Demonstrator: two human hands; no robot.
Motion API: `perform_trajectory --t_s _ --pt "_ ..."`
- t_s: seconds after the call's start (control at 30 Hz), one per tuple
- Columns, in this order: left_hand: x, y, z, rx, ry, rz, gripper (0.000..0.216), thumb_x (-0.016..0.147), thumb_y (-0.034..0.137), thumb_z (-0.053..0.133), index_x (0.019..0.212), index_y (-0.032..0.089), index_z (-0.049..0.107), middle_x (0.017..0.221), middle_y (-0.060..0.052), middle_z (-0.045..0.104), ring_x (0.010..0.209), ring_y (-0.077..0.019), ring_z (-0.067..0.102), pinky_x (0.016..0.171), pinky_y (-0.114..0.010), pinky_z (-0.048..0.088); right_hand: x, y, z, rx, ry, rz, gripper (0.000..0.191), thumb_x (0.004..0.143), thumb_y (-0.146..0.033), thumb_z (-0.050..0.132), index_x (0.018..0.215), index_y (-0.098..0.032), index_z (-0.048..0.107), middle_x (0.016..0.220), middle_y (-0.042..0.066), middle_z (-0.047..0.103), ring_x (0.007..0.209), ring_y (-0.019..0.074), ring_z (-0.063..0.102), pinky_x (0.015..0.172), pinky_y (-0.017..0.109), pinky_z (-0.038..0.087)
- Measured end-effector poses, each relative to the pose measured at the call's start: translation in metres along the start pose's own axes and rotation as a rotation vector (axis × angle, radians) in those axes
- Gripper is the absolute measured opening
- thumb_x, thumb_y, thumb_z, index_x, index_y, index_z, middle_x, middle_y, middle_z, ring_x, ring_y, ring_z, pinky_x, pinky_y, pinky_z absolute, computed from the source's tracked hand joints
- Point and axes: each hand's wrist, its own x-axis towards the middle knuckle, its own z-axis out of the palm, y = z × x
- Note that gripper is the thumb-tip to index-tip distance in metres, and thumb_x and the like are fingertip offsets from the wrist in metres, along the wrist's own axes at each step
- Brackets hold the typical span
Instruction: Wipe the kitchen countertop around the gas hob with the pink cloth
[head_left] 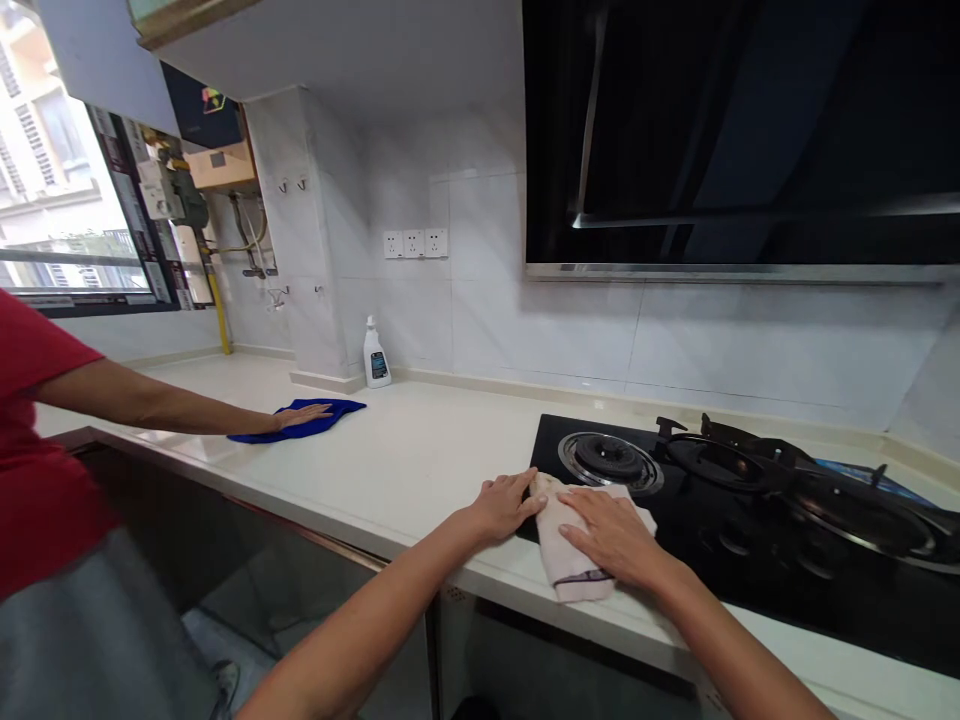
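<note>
My right hand lies flat on a folded pale pink cloth, fingers spread and open, pressing down rather than gripping. The flat palm seems to hold the fabric firmly against the surface. My left hand sits just to the left, fingers together and lightly curved, with their tips touching the cloth's left end without pinching it. Neither hand has closed on anything. The cloth lies under my right palm and extends toward me, overlapping the near left corner of a black glass gas hob and the white stone countertop, close to a steel burner ring. (The folds make a thick pad under my hand.) Farther left, another person's hand rests flat on a blue cloth, and a white spray bottle stands by the far wall.
</note>
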Motion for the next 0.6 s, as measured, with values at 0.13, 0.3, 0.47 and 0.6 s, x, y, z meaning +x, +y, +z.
perform_trajectory --t_s 0.13,0.3,0.47,0.6 --pt "-0.038 0.012 0.003 0.003 -0.048 0.126 0.068 0.103 0.067 0.043 0.160 0.030 0.045 0.174 -0.012 0.032 0.160 -0.0324 0.030 0.126 -0.057 0.026 -0.038 0.058 -0.006 -0.029 0.064 0.173 0.063 0.103 -0.056 0.031 0.153 -0.026 0.054 0.159 0.011 0.053 0.143 0.0335 0.050 0.113 0.057 0.039" --pt "-0.055 0.022 0.009 -0.012 0.034 0.177 0.061 0.102 0.056 0.054 0.154 0.025 0.054 0.173 -0.014 0.032 0.160 -0.0317 0.031 0.127 -0.054 0.028 -0.064 0.095 -0.005 -0.089 0.097 0.233 0.063 0.101 -0.052 0.035 0.151 -0.019 0.056 0.153 0.014 0.059 0.139 0.0314 0.054 0.115 0.052 0.039" --pt "-0.053 0.021 0.012 -0.077 0.057 0.074 0.066 0.101 0.058 0.054 0.157 0.022 0.050 0.171 -0.013 0.037 0.159 -0.0302 0.033 0.128 -0.051 0.029 -0.063 0.073 -0.002 -0.170 0.098 0.270 0.063 0.102 -0.054 0.035 0.152 -0.021 0.055 0.152 0.017 0.058 0.133 0.0396 0.057 0.108 0.061 0.041" --pt "-0.054 0.021 0.013 -0.086 0.084 0.062 0.062 0.102 0.053 0.051 0.156 0.023 0.051 0.169 -0.011 0.042 0.157 -0.0287 0.037 0.128 -0.047 0.031 -0.057 0.046 -0.006 -0.185 0.048 0.221 0.065 0.103 -0.055 0.033 0.156 -0.020 0.051 0.155 0.020 0.054 0.136 0.0417 0.054 0.107 0.062 0.040"
